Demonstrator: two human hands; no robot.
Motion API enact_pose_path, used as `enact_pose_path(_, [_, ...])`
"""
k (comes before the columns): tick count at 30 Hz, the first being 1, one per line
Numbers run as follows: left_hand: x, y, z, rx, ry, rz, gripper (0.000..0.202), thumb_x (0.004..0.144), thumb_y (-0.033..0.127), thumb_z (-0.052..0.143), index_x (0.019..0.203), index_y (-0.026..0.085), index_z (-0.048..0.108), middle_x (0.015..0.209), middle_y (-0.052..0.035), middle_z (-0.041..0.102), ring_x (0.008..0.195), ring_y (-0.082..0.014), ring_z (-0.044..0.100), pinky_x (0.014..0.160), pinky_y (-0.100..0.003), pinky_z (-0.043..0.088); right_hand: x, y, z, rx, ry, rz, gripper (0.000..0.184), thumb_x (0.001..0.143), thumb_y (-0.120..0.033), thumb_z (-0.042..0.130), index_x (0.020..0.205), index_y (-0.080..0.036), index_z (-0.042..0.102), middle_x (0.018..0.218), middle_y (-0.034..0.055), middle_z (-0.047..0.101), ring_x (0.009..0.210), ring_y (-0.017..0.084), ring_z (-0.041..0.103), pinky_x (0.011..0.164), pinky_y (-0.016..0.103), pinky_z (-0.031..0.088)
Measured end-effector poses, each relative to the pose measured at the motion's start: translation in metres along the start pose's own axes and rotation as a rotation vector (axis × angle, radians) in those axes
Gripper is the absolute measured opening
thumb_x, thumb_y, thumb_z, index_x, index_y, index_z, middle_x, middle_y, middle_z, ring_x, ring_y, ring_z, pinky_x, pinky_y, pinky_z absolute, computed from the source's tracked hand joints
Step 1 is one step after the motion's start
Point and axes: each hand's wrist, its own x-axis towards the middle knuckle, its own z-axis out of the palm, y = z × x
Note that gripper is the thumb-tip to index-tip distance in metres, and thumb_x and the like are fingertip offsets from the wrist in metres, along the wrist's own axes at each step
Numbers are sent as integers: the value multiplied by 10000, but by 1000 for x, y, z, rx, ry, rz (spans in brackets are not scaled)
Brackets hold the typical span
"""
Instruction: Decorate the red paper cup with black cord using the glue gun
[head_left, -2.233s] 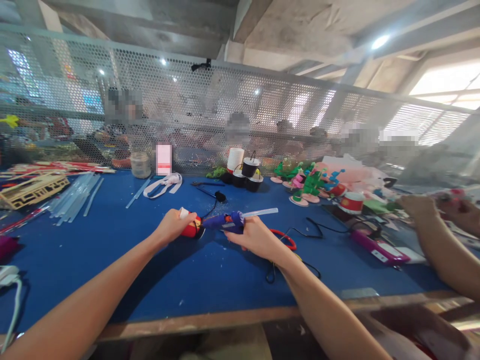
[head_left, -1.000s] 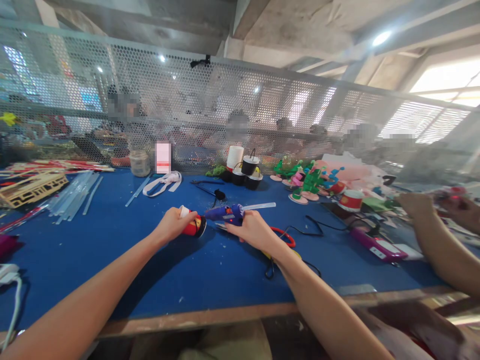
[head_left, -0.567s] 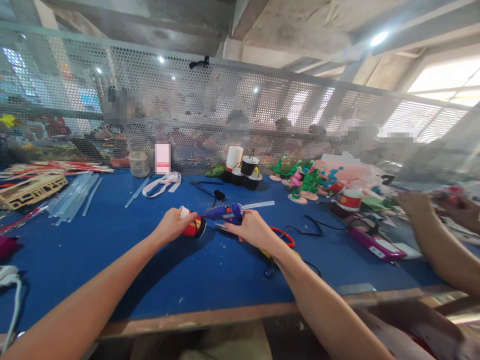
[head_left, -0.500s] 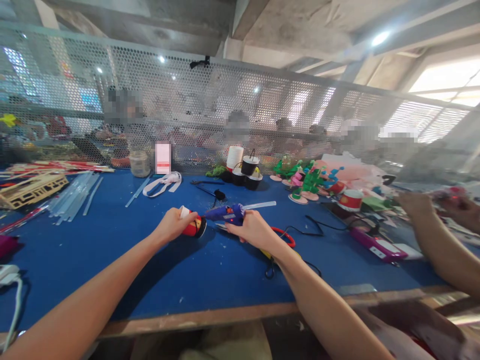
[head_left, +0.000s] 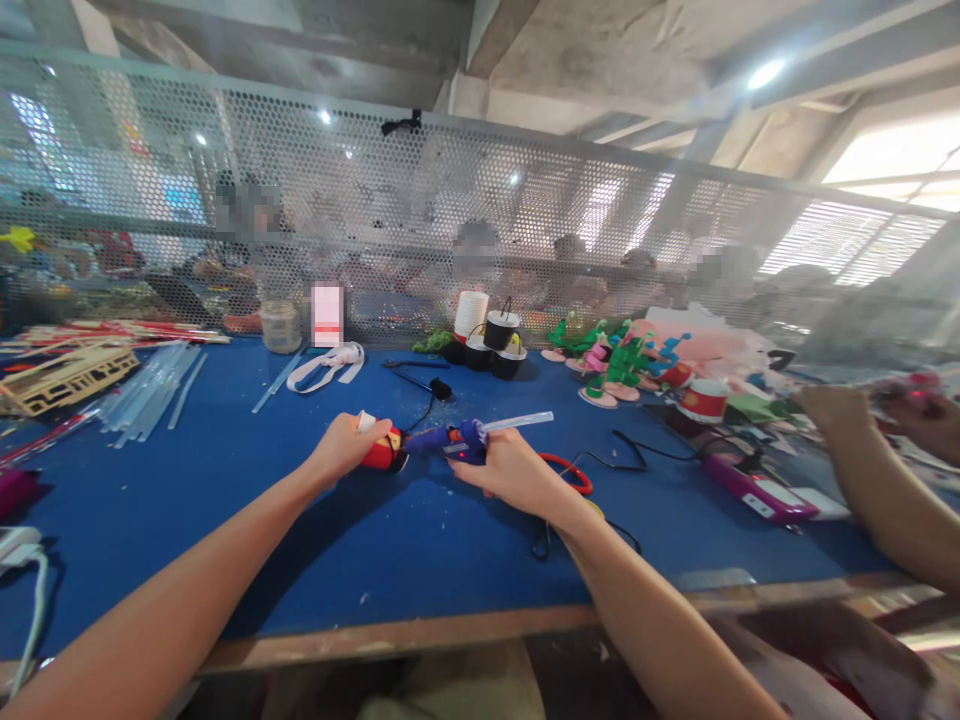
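Observation:
My left hand is closed around a small red paper cup with a white rim and a black end, tilted on its side above the blue table. In my right hand is a blue hot glue gun, its tip pointing left at the cup's black end. Whether tip and cup touch I cannot tell. A clear glue stick juts from the gun's back. Beneath my right wrist lie a red ring-shaped handle and a black cord.
Loose glue sticks and a wooden frame lie left. Small black buckets and stacked cups stand before the mesh screen. Green figures and a purple power strip are at right, near another person's arm.
The glue gun's tip has shifted slightly left and down along the cup's dark end. My left hand has turned the cup a little.

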Motion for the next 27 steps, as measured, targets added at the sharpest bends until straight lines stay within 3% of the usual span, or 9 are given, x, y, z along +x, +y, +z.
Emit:
enact_pose_path(11, [2, -4, 2, 37, -12, 51, 419, 593, 539, 504, 517, 128, 540, 440, 28, 420, 444, -92, 334, 446, -229, 214, 8, 7, -1, 90, 45, 110, 104, 672, -243, 524, 620, -161, 559, 432, -33, 520, 341, 91, 484, 410, 194, 382])
enact_pose_path(17, [1, -2, 1, 77, -23, 73, 435, 594, 546, 496, 520, 122, 558, 440, 24, 416, 444, -92, 329, 442, -231, 226, 13, 11, 2, 72, 70, 122, 149, 672, -264, 532, 555, -170, 530, 345, -51, 450, 328, 95, 469, 416, 198, 384])
enact_pose_path(27, [2, -3, 0, 16, 7, 34, 405, 603, 518, 507, 529, 123, 559, 433, 25, 443, 431, -95, 353, 444, -228, 228, 5, 1, 0, 59, 35, 77, 161, 671, -249, 527, 533, -167, 527, 372, -35, 482, 333, 94, 468, 421, 202, 388])
